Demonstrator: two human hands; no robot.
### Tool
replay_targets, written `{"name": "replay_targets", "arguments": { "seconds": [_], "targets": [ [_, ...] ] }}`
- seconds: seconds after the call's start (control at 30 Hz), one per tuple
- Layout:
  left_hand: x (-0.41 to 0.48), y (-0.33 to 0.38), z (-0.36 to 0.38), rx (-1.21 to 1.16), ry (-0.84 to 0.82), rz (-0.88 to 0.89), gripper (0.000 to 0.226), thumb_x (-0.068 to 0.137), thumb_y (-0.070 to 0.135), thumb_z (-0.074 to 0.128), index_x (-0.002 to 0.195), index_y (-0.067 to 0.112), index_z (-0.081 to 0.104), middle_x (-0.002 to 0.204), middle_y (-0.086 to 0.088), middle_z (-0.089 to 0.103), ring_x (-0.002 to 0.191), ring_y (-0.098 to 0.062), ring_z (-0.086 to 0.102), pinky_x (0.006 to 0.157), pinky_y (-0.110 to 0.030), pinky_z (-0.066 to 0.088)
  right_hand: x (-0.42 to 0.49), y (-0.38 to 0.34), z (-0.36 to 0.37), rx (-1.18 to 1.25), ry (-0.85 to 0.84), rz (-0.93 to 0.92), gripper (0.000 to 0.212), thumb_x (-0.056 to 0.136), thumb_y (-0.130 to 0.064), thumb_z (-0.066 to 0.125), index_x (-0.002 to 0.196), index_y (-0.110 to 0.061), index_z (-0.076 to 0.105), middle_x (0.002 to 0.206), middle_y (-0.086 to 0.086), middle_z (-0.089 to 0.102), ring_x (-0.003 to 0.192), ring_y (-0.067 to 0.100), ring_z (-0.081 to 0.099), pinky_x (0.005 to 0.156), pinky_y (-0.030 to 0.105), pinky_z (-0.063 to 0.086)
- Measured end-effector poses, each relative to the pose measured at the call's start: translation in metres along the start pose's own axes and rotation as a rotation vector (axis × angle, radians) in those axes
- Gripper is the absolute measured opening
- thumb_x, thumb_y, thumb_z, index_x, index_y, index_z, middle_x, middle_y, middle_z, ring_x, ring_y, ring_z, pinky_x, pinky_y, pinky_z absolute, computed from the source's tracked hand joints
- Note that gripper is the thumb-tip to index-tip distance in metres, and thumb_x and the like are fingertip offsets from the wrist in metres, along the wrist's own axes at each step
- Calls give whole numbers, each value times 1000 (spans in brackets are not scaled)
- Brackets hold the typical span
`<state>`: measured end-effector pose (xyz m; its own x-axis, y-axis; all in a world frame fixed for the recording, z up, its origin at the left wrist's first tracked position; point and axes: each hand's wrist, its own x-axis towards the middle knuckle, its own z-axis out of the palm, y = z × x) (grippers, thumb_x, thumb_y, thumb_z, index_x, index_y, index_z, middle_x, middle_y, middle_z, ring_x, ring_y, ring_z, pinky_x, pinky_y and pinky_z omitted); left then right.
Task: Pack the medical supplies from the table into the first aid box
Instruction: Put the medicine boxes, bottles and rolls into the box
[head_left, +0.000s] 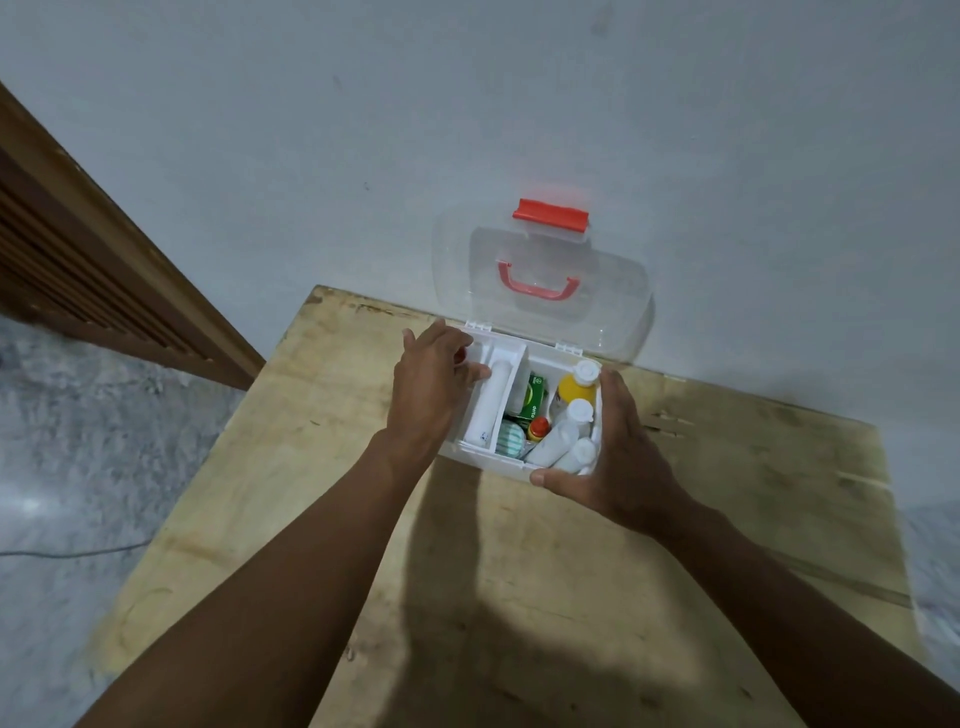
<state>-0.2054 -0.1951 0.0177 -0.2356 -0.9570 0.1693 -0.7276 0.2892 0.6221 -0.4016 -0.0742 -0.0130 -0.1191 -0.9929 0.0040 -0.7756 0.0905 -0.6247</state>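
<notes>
Head camera looks steeply down over the table (519, 597) toward the wall (467, 104).

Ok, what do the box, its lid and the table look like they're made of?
Box: white opaque plastic, with smooth moulded walls and dividers. Lid: clear glossy plastic, since the wall shows through it; its red latch and handle look like opaque plastic. Table: bare wood, probably plywood, matte, with stains, scuffs and a chipped edge.
</notes>
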Motion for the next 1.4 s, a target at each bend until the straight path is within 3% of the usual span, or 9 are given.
{"name": "replay_targets", "arguments": {
  "seconds": [0.23,0.43,0.6,0.87,0.97,1.03,1.1,1.27,1.4],
  "targets": [
    [-6,4,-5,28,31,33,38,84,23,76,117,5,70,124,-7,66,108,-25,65,114,-53,33,0,-3,-4,22,27,-40,129,52,-79,75,149,-13,21,147,-4,37,132,17,43,102,43,49],
    [-33,-2,-12,76,-43,76,52,96,39,54,138,8,52,147,-9,50,143,-21,37,120,-52,3,0,-2,-1,36,26,-33,128,51,-80,75,148,-15,23,146,-4,38,131,17,44,101,44,50],
    [-29,-7,-7,175,-123,75,67,98,52,42,152,14,34,158,-6,34,150,-18,22,118,-52,-6,-1,-7,-3,40,33,-39,125,51,-79,75,147,-17,24,143,-7,39,127,16,46,99,43,52],
    [-30,-7,-10,36,-97,55,67,97,46,50,152,11,34,156,-7,38,149,-19,24,121,-43,4,0,-6,-1,25,10,6,130,49,-80,75,150,-20,18,149,-7,35,133,14,42,104,45,48],
    [-30,0,-20,-153,-21,-50,64,99,46,49,152,15,34,156,-5,39,142,-24,36,117,-50,30,-1,-3,-1,34,-16,44,136,48,-81,75,152,-22,12,155,-7,28,140,17,36,107,48,45],
    [-26,8,-31,-299,58,-146,64,99,48,50,153,19,33,156,-3,38,139,-21,40,96,-27,53,-2,-2,-3,55,-27,54,137,48,-82,76,153,-23,10,157,-7,26,143,19,33,109,50,42],
    [-17,16,-44,-417,84,-238,63,99,44,51,154,18,31,156,-2,37,137,-14,40,85,-4,46,-3,-2,-5,89,-40,76,138,47,-81,77,154,-24,11,157,-8,26,145,19,30,110,51,40],
    [22,29,-66,-505,21,-281,64,98,53,48,150,18,36,152,-3,44,135,-18,46,105,-27,34,-4,-9,-11,131,-65,97,137,45,-78,81,153,-32,10,154,-12,27,142,17,34,108,49,42],
    [43,30,-73,-565,-89,-345,97,72,84,43,145,19,43,142,-1,53,127,-22,54,109,-48,41,-5,-17,-17,127,-58,88,134,44,-77,81,151,-32,14,151,-13,31,140,14,34,111,46,40]
  ]
}}
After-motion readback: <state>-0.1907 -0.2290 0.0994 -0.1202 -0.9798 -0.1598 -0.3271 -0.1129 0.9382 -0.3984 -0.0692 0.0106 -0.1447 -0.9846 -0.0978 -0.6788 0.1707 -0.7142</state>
